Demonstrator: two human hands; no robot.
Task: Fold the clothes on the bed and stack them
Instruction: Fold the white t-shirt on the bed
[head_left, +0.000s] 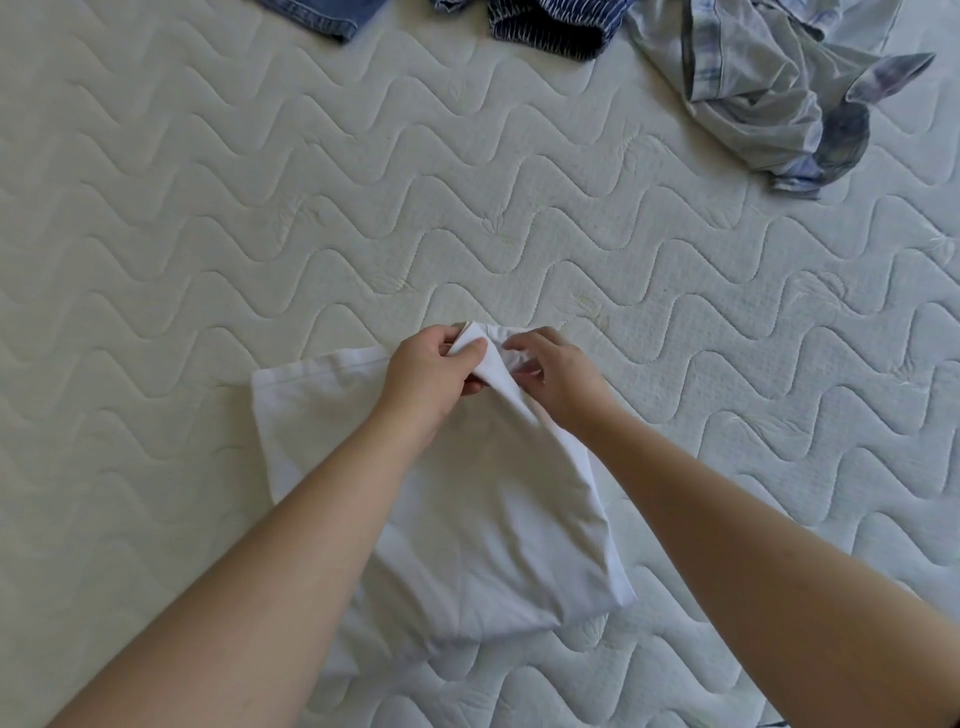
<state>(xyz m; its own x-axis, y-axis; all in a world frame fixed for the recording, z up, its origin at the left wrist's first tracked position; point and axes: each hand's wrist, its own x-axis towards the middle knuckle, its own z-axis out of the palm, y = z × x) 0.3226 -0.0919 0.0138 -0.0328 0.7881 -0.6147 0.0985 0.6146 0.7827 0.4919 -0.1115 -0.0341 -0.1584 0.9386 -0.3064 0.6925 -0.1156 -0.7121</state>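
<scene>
The mattress (208, 208) filled the frame, its quilted cover offering a soft, slightly grippy bed for folding. A white garment (483, 519) lay in the lower middle of the frame, partly folded, one hemmed edge flat toward the left and its far end lifted. It was judged light, limp and easily creased, so hold was best taken at hems or corners. A crumpled pale shirt (769, 93) was seen at the upper right, a striped dark garment (550, 26) at the top centre and denim (322, 15) at the upper left, all unfolded. The left hand (431, 379) was closed around the raised fold of white cloth, thumb on top; the right hand (556, 374) was curled, fingertips pinching the bunched cloth just beside it
</scene>
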